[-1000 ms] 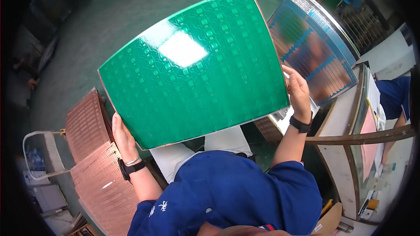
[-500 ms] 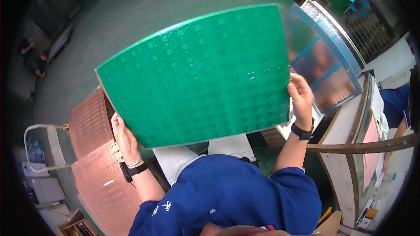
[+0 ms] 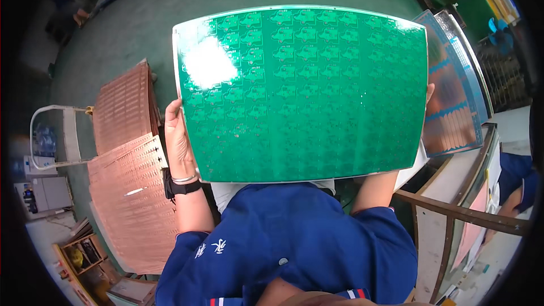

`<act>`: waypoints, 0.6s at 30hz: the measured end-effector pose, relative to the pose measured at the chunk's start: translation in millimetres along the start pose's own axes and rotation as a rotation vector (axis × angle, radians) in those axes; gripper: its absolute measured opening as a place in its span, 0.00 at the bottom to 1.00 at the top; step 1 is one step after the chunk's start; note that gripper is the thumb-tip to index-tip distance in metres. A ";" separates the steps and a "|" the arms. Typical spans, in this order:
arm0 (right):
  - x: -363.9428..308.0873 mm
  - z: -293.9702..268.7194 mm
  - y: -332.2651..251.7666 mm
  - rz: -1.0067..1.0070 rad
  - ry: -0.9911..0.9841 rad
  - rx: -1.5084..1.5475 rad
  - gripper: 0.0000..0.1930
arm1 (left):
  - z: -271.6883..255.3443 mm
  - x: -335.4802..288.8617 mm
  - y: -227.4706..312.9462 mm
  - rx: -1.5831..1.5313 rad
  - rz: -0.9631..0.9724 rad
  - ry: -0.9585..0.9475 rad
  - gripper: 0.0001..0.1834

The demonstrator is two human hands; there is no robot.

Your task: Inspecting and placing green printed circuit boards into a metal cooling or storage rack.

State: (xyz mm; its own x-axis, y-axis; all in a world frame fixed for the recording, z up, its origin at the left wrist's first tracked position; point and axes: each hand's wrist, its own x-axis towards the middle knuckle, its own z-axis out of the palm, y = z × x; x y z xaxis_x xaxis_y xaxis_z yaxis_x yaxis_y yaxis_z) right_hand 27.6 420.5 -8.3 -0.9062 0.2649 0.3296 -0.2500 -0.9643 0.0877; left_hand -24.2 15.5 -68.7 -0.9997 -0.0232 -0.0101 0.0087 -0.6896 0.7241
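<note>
A large green printed circuit board panel (image 3: 317, 102) is held up in front of my body, its face toward me. Rows of small repeated outlines cover it, and bright glare sits on its upper left. My left hand (image 3: 177, 136) grips its left edge, with a dark band and a bangle on the wrist. At the opposite edge, only the fingertips of my right hand (image 3: 430, 92) show; the rest of that hand is behind the panel.
To the left, stacks of copper-coloured panels (image 3: 127, 192) lie beside a white metal frame (image 3: 71, 136). Blue-and-copper sheets (image 3: 453, 102) lean at the right, near a wooden-framed table (image 3: 453, 209). Another person's arm (image 3: 513, 201) shows at far right; a person (image 3: 68, 0) is at upper left.
The panel has levelled out and turned, so glare now shows on its upper left. My right hand has gone mostly behind it. The whole view has shifted.
</note>
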 end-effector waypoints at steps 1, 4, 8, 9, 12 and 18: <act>1.4 -2.6 -0.4 -0.044 -0.103 -0.425 0.20 | 2.3 -3.4 0.2 -0.048 -0.016 0.001 0.10; -3.4 -8.8 -6.4 -0.250 0.089 -0.757 0.20 | -6.9 -5.7 -2.1 -0.081 -0.023 -0.021 0.09; 0.9 -9.6 -7.9 -0.218 0.209 -0.563 0.19 | -14.2 -7.0 -1.0 -0.086 -0.064 -0.069 0.11; 0.0 -12.6 -9.0 -0.216 0.219 -0.584 0.18 | -15.4 -7.2 -1.2 -0.087 -0.066 -0.071 0.11; -2.2 -16.2 -15.8 -0.213 0.259 -0.624 0.18 | -21.9 -5.9 -3.6 -0.055 -0.059 -0.048 0.09; 7.1 -8.0 -13.2 -0.127 0.264 -0.552 0.19 | -1.7 -7.5 -0.1 -0.028 -0.085 -0.071 0.22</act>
State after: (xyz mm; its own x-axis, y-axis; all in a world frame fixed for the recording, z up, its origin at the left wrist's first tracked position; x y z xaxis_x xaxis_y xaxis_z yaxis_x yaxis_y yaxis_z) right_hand 21.8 435.2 -14.6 -0.8937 0.4376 0.0987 -0.4371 -0.8001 -0.4108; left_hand -16.7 14.6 -69.9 -0.9960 0.0867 -0.0207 -0.0761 -0.7072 0.7029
